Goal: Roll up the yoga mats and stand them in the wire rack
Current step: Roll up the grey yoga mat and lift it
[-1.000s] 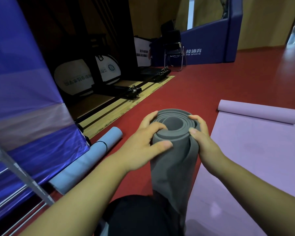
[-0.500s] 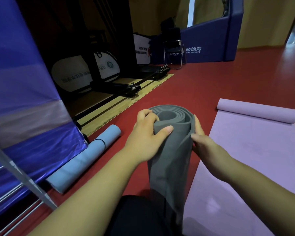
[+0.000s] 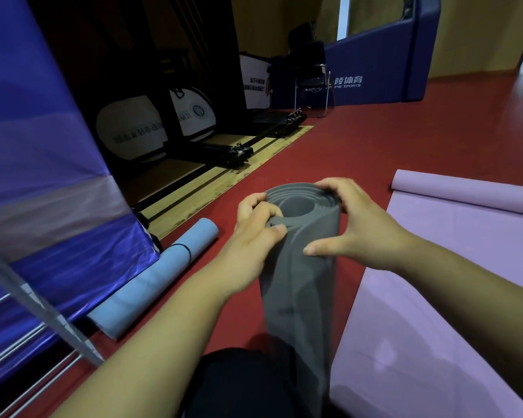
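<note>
The grey yoga mat is standing rolled and roughly upright in the centre of the frame, its spiral end facing up toward the camera and its lower part running down to the bottom edge. The left hand is gripping the roll's upper left side, fingers curled round it and the thumb pinching the loose outer layer. The right hand is clasping the upper right side, fingers hooking over the far rim while the thumb is lying stretched across the front of the roll.

A light blue rolled mat is lying on the red floor at left centre, a black strap circling it. A purple mat is lying mostly flat at the right, its far end curled into a roll. The wire rack is showing at the lower left, in front of a blue panel. A folding chair is standing at upper centre.
</note>
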Demonstrator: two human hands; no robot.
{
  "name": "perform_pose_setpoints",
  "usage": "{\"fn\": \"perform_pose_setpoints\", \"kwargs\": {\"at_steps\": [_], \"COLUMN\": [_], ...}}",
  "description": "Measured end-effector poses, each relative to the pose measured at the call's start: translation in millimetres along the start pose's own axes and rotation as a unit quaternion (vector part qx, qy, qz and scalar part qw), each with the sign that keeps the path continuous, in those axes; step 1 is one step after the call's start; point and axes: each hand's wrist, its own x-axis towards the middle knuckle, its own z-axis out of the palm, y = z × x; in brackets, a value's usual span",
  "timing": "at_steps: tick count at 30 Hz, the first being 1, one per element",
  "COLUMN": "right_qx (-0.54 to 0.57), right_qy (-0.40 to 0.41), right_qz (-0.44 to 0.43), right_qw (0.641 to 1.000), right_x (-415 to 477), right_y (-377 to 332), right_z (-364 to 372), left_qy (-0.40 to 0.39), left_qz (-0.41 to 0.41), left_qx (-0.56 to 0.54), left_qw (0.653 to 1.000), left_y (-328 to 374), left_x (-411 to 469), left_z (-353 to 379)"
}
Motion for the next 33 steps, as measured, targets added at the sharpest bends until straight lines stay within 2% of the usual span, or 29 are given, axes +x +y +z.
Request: {"fn": "perform_pose_setpoints", "kwargs": {"at_steps": [3, 6, 13, 16, 22, 29, 33], "right_qx": [-0.059, -0.072, -0.043, -0.058, -0.03, 0.013, -0.053], "right_qy": [-0.037, -0.032, 0.097, 0.128, -0.011, 0.022, -0.018], "right_qz": [-0.022, -0.058, -0.042, -0.045, -0.086, -0.075, -0.068], "right_qw": [0.997, 0.995, 0.993, 0.989, 0.996, 0.997, 0.996], "right_x": [1, 2, 18, 23, 6, 16, 27], "right_y": [-1, -3, -19, -22, 6, 16, 14], "right_z": [-3, -2, -1, -3, 11, 8, -2], "left_qy": [-0.024, 0.045, 0.171, 0.19, 0.178, 0.174, 0.131], "left_qz": [0.027, 0.053, 0.071, 0.084, 0.073, 0.059, 0.047], "left_qx": [0.064, 0.108, 0.126, 0.143, 0.138, 0.109, 0.079], "left_qw": [0.997, 0.992, 0.975, 0.968, 0.972, 0.977, 0.987], "left_y": [-5, -13, -5, -1, -31, -35, -32], "left_x": [-4, -5, 15, 22, 16, 26, 26], "left_z": [-16, -23, -28, -31, -5, 1, 2]}}
